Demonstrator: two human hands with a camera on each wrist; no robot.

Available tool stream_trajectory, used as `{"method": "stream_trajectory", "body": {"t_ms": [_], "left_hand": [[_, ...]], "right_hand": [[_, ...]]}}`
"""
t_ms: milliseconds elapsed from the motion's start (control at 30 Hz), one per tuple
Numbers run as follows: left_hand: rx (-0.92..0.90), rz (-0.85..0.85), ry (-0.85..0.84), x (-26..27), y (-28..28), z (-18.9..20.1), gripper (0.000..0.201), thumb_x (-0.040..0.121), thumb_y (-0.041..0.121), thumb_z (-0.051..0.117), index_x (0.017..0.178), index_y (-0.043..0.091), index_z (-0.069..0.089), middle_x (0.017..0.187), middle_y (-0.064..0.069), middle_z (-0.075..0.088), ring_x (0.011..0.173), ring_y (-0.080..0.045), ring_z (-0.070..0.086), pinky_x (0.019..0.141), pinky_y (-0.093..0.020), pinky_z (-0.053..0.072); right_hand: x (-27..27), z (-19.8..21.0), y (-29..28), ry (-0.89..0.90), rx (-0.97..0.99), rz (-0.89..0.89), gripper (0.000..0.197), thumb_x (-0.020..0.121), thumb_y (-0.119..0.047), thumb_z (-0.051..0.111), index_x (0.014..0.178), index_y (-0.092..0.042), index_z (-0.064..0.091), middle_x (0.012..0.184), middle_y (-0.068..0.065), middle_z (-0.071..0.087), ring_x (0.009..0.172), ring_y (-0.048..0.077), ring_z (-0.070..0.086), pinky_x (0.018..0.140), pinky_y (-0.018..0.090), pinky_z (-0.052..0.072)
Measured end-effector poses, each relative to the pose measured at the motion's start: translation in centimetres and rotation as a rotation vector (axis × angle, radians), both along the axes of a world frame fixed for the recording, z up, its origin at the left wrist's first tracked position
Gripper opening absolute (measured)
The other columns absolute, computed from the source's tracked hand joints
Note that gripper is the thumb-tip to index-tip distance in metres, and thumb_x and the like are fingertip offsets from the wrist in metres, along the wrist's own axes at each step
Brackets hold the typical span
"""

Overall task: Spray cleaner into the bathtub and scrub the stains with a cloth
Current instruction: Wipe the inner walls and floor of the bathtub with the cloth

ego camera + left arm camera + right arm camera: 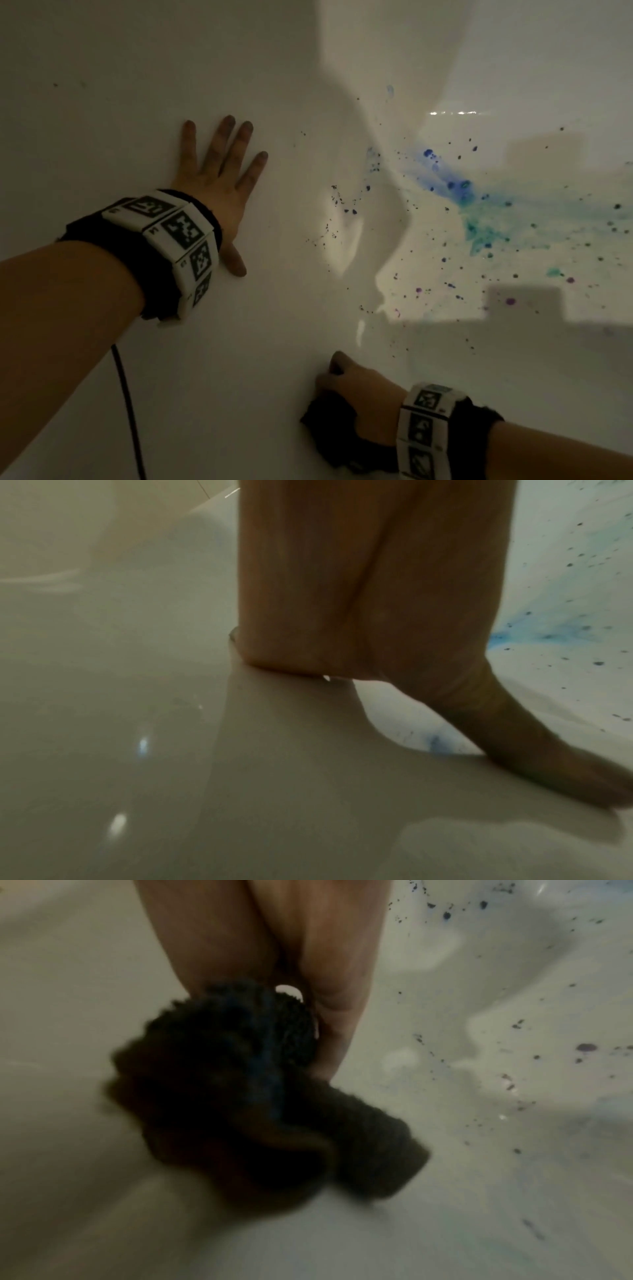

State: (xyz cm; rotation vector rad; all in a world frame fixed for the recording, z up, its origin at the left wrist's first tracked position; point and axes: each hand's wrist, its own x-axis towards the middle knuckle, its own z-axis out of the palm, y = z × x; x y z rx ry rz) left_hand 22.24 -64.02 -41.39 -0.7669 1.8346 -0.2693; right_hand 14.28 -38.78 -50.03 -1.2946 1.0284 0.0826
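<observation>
The white bathtub (281,51) fills the head view. Blue and teal stains (459,192) smear its floor at the right, with dark specks (342,202) scattered up the curved wall. My left hand (219,178) lies flat on the tub's inner wall, fingers spread and straight, holding nothing; its palm (359,582) shows in the left wrist view. At the bottom my right hand (356,387) grips a dark bunched cloth (329,428) pressed on the tub surface. The cloth (246,1096) is a crumpled dark wad under the fingers (339,1020). No spray bottle is in view.
A black cable (128,411) hangs from my left wrist band. Small purple spots (510,301) dot the tub floor at the lower right. Shadows cover the left wall and the bottom of the tub.
</observation>
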Motion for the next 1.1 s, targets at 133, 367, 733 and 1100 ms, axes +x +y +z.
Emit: {"method": "stream_trajectory", "body": {"t_ms": [133, 367, 733, 1100], "left_hand": [[-0.006, 0.018, -0.002, -0.1, 0.0, -0.3, 0.154, 0.045, 0.087, 0.058, 0.132, 0.008, -0.042, 0.133, -0.026, -0.048, 0.129, -0.044, -0.038, 0.101, -0.066, -0.014], [-0.001, 0.032, -0.005, -0.3, 0.1, -0.3, 0.155, 0.043, 0.088, 0.057, 0.128, 0.007, -0.044, 0.130, -0.026, -0.051, 0.128, -0.044, -0.040, 0.099, -0.067, -0.016], [-0.027, 0.029, -0.011, -0.6, 0.2, -0.6, 0.147, 0.052, 0.086, 0.056, 0.122, 0.005, -0.046, 0.133, -0.029, -0.047, 0.128, -0.047, -0.037, 0.100, -0.069, -0.012], [-0.064, 0.106, -0.072, -1.9, 1.4, -0.9, 0.139, 0.068, 0.058, 0.069, 0.128, 0.004, -0.043, 0.134, -0.031, -0.045, 0.129, -0.049, -0.034, 0.103, -0.068, -0.008]], "right_hand": [[-1.5, -2.3, -0.8, 0.192, -0.009, -0.160, 0.037, 0.091, -0.017, 0.053, 0.126, -0.015, 0.041, 0.126, 0.012, 0.039, 0.111, 0.032, 0.050, 0.085, 0.032, 0.041], [-6.6, -2.5, -4.3, 0.333, -0.156, -0.627, 0.023, 0.083, -0.021, 0.063, 0.104, -0.018, 0.053, 0.107, 0.002, 0.045, 0.092, 0.019, 0.047, 0.086, 0.022, 0.036], [-1.0, 0.3, -13.4, 0.087, -0.418, -0.842, 0.020, 0.082, -0.006, 0.059, 0.102, -0.010, 0.064, 0.119, 0.007, 0.039, 0.087, 0.022, 0.052, 0.077, 0.015, 0.041], [-8.3, -8.1, -11.1, 0.506, 0.057, -1.074, 0.004, 0.082, -0.011, 0.054, 0.079, -0.013, 0.055, 0.108, 0.018, 0.055, 0.080, 0.028, 0.052, 0.073, 0.027, 0.038]]}}
